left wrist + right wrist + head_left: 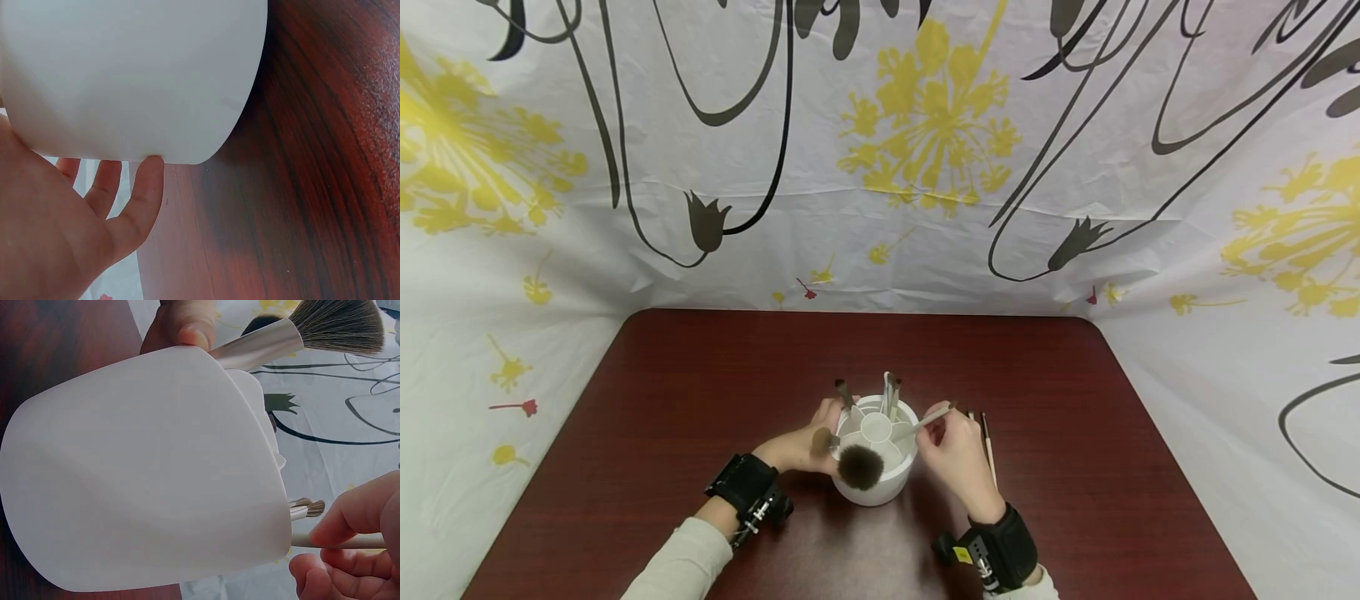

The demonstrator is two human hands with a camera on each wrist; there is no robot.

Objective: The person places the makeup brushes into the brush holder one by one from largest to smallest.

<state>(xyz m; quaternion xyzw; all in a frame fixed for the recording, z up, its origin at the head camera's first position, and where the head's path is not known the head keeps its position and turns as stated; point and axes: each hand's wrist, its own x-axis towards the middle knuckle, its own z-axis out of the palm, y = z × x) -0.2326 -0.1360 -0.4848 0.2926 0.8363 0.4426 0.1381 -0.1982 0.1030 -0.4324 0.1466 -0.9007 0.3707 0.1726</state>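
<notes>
A white round brush holder (876,492) with a divided top stands on the table, makeup brushes in several of its compartments. My left hand (808,442) grips its left side; in the right wrist view the left thumb (195,336) lies at the rim. Between thumb and fingers, my right hand (957,457) pinches a slim makeup brush (927,421), slanted over the right of the holder. One end of that brush's handle (301,540) passes behind the holder's rim in the right wrist view. A large fluffy brush (860,467) leans out at the front.
Slim brushes (988,450) lie on the dark red table (737,358) just right of my right hand. More brushes (891,396) stand at the back of the holder. A white cloth (880,250) with yellow and grey plant prints hangs behind the table.
</notes>
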